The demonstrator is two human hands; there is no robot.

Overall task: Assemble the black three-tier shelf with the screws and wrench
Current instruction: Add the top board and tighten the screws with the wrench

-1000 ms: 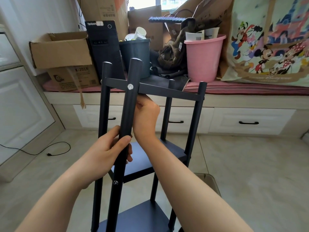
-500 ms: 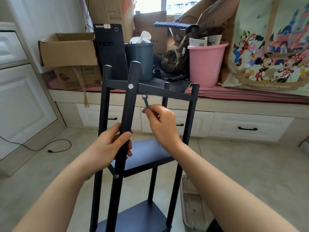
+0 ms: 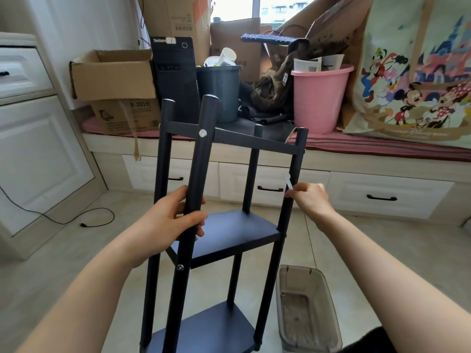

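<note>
Tiled floor (image 3: pixel 76 263) carries the shelf (image 3: pixel 224 233), upright before a cluttered window bench (image 3: pixel 382 149). Your left hand (image 3: pixel 168 222) has its fingers wrapped round the near front post; your right hand (image 3: pixel 308 197) pinches the wrench (image 3: pixel 288 181) beside the right post. All three tiers look mounted and screws (image 3: pixel 203 133) show in the front post, so likely only final tightening remains. Readable: "ThinkCentre" on the PC tower (image 3: pixel 175 80), "2019" on a box (image 3: pixel 125 115).
</note>
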